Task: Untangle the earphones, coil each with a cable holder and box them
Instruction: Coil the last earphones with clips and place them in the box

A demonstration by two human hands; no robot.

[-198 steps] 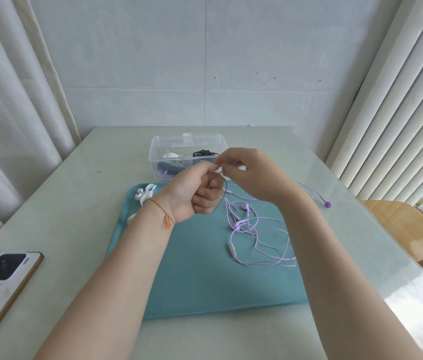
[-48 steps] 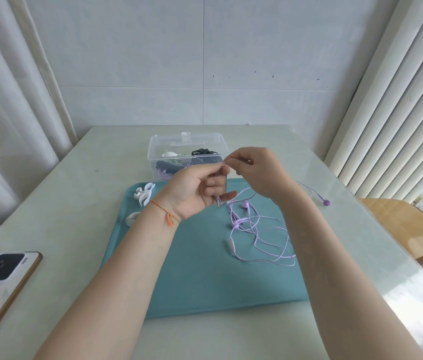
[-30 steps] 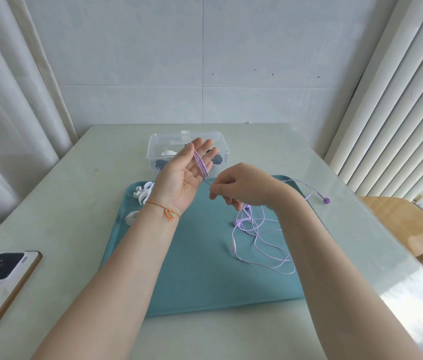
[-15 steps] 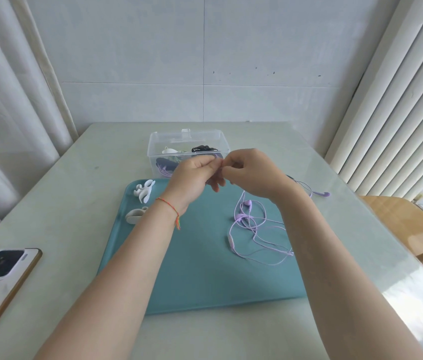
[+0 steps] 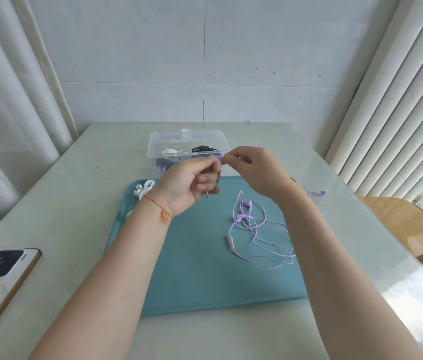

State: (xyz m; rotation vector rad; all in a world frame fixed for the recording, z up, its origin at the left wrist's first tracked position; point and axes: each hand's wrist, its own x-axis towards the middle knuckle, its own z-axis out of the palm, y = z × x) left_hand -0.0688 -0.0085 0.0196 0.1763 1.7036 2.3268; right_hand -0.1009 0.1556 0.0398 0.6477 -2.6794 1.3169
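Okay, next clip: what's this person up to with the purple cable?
A person is winding purple earphones around the fingers of the left hand, with the right hand pinching the cable and feeding it on. Most of the cable lies loose on the teal mat, one earbud trailing off onto the table. White cable holders wait at the mat's far left corner. The clear box behind already holds other coiled earphones. A phone lies at the left.
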